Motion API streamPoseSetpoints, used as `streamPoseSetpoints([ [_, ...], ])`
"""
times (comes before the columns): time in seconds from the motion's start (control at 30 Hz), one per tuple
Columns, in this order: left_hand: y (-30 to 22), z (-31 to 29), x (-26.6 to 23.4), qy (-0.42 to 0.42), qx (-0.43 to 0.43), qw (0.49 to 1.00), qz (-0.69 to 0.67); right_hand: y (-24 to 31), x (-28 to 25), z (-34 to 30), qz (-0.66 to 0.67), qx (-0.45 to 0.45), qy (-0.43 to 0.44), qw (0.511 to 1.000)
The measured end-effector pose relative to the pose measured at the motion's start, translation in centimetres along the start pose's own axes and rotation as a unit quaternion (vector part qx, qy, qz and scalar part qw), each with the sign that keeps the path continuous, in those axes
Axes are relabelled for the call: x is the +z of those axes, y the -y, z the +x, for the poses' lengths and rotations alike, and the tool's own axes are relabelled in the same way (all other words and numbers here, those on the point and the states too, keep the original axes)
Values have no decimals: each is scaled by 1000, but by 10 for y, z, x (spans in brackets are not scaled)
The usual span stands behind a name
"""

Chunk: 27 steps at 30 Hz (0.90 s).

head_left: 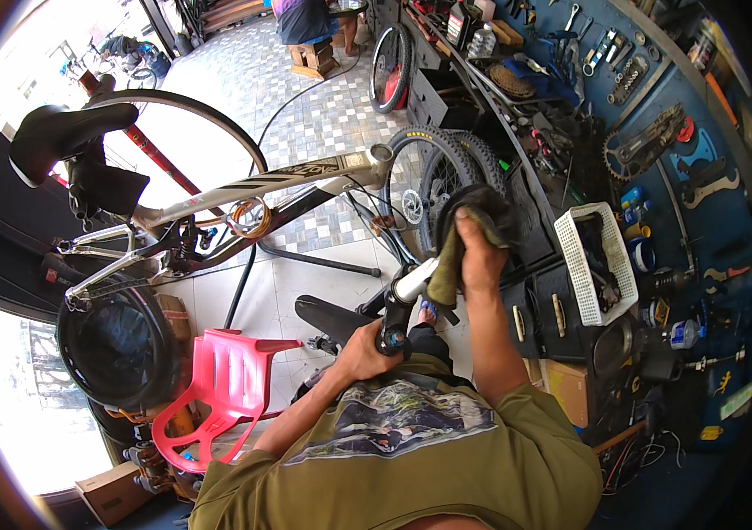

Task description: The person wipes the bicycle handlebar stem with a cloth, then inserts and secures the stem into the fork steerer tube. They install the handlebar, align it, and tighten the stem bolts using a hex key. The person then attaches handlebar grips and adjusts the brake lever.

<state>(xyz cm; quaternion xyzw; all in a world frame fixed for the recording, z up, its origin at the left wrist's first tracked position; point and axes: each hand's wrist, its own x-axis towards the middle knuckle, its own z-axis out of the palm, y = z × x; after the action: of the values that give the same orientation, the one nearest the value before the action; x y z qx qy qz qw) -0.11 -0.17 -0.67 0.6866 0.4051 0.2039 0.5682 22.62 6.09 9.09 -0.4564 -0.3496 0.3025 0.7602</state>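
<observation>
Close to my waist, my left hand (369, 353) is wrapped round the dark end of what looks like a bicycle fork, whose bright white tube (415, 281) slants up to the right. Bunched in my closed right hand (480, 256) is a dark olive rag (449, 272), by the tube's upper end. Whether the rag touches the tube is hard to make out. Beyond my hands, a silver-and-black bicycle frame (279, 185) is propped on a stand, with no fork in its head tube.
A pink plastic chair (221, 389) stands at my left. On the right, a white basket (595, 265) sits beside a tool-covered blue board (659, 115). Bicycle wheels (436, 168) lean ahead of the dark drawers. A person (303, 22) sits far off near a wooden stool (312, 58).
</observation>
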Motion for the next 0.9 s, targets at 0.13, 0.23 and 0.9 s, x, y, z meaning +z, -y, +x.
streamPoseSetpoints([
  [0.13, -4, -2, 3, -8, 9, 1000, 11, 22, -10, 16, -30, -30, -18, 999],
  [0.23, -13, -3, 3, -21, 2, 1000, 13, 21, -10, 14, -60, -28, -15, 998],
  [0.9, -23, 9, -4, -12, -13, 1000, 13, -69, 1, -42, -129, 42, 63, 989],
])
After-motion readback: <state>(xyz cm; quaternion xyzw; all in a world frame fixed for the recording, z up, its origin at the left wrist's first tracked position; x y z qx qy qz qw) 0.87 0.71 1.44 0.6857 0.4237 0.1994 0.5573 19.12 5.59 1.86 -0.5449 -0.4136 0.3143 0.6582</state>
